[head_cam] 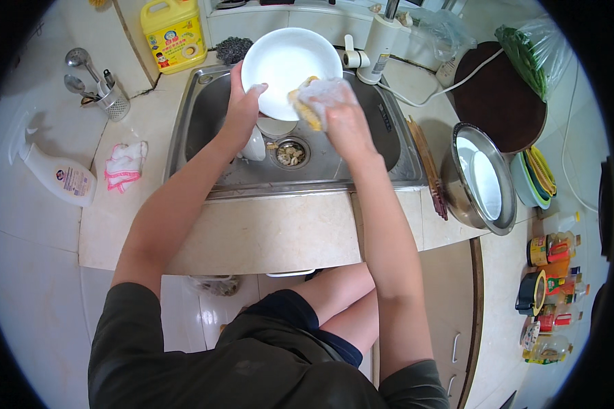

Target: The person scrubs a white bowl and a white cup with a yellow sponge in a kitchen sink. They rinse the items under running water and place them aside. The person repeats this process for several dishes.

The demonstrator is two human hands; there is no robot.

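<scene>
A white bowl is tilted toward me above the stainless steel sink. My left hand grips its left rim, thumb on the inside and fingers behind. Suds cover much of my right hand, which presses a yellow sponge against the bowl's lower right rim. Below the bowl, a white dish leans in the basin. Another pale dish lies partly hidden behind the held bowl. Food scraps fill the drain strainer.
Right of the sink lie chopsticks and a metal basin holding white dishes. A white faucet unit rises behind. At left are a yellow detergent jug, a utensil holder, a cloth and a spray bottle.
</scene>
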